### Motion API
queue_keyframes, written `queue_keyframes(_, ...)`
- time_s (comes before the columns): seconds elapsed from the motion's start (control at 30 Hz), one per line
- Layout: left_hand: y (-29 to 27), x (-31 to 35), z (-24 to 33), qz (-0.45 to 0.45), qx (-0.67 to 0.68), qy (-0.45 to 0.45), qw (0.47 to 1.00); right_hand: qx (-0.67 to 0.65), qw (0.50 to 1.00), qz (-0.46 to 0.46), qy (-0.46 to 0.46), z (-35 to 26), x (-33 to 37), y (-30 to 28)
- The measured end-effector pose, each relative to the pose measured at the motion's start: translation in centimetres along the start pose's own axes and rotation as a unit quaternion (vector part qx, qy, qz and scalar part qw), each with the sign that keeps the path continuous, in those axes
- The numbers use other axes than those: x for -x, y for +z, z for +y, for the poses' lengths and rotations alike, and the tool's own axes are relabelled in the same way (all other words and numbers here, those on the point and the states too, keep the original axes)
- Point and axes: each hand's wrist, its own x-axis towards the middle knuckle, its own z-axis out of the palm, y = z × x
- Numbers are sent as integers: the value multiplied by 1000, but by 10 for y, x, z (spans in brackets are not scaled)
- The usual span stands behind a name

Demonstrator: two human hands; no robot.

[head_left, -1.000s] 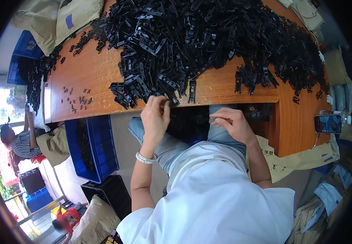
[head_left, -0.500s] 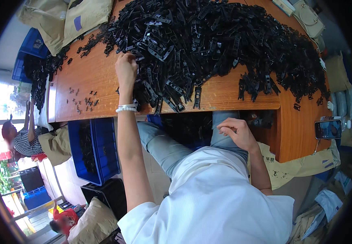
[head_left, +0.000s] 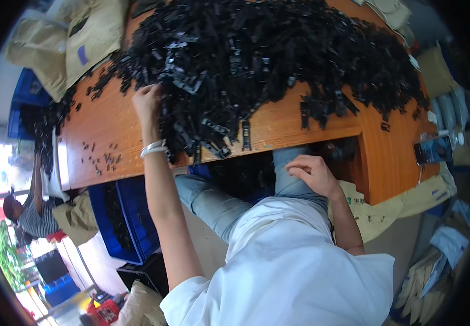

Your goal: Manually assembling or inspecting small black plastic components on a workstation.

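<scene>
Left arm is stretched way out in front, nearly straight, with a pale band round the wrist. The left hand (head_left: 147, 100) is palm down, fingers curled under at the tips. Right arm is bent and tucked in close, right hand (head_left: 310, 173) loosely curled, fingers half folded.
</scene>
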Motion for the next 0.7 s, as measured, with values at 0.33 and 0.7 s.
queue_keyframes(0.33, 7, 51, 41, -127, 434, -72, 889, -28, 949, 315, -2, 11, -2, -48)
queue_keyframes(0.7, 34, 123, 84, -252, 295, 33, 921, 422, 683, 585, 115, 60, 28, -138)
